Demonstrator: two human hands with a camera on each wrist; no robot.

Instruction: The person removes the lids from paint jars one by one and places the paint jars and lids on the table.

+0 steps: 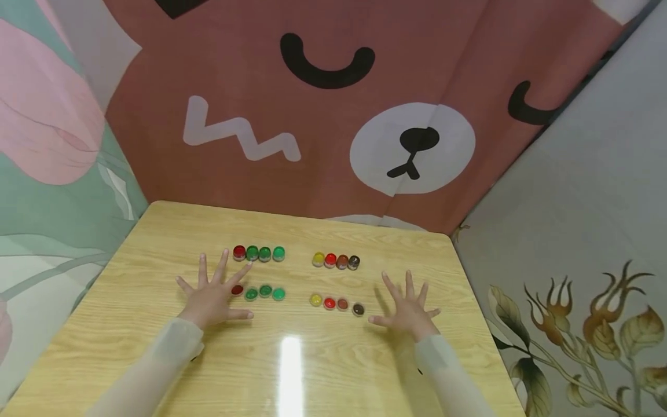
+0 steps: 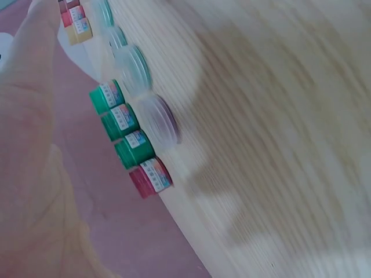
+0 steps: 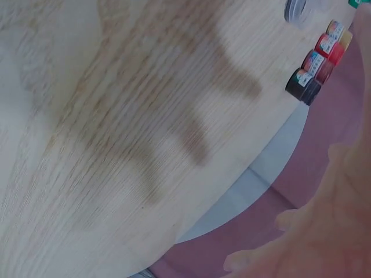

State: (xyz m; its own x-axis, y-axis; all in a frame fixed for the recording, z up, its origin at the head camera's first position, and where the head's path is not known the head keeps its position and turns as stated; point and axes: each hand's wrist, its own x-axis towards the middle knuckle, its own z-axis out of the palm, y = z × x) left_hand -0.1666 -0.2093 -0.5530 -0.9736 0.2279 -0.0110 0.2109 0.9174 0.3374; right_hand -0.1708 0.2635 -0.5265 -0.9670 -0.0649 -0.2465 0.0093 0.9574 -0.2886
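Observation:
My left hand (image 1: 208, 298) hovers over the table with fingers spread, holding nothing, just left of a row of small round lids. The dark red lid (image 1: 237, 289) is nearest it, followed by several green lids (image 1: 266, 291). Behind them stand a dark red paint pot (image 2: 152, 177) and several green paint pots (image 2: 120, 120). My right hand (image 1: 409, 313), also spread and holding nothing, is right of the dark brown lid (image 1: 358, 309). Yellow, red and brown lids (image 1: 329, 303) continue leftward. Behind these stand yellow, red, brown and black paint pots (image 3: 304, 86).
The pots and lids stand on a light wood-grain table (image 1: 333, 359) with a bright light reflection near the front. A bear-patterned cloth (image 1: 323, 191) hangs behind the table's back edge. Flower-patterned cloths hang at the left (image 1: 47, 191) and right (image 1: 573, 301).

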